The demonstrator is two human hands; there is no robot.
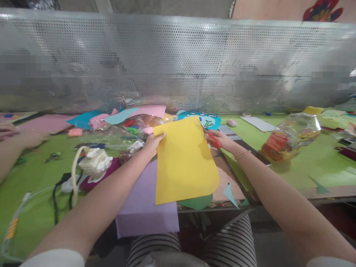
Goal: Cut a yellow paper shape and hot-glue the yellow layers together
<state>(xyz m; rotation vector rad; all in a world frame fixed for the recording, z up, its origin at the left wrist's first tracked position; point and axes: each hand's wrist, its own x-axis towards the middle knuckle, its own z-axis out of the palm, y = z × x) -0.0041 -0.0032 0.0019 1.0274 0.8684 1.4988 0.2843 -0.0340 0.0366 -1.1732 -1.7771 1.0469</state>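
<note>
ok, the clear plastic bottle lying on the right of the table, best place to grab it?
Probably around the body of the plastic bottle, near the label, coming from above. It lies on its side on the green table, yellow cap pointing away from the person, so the broad flank faces up with open space around it. The right hand is nearest.

yellow paper (pixel 185 159): a big, flat sheet, bright yellow, with no marks that show. It is tipped a little, its top edge far from the person and its bottom edge near the table's front. It lies on top of a purple sheet and a green scrap. The top left corner is pinched and the top right edge is touched.
scissors (pixel 214 141): red handles, held at the paper's top right edge. The blades are too hidden to tell if they are open.
</note>
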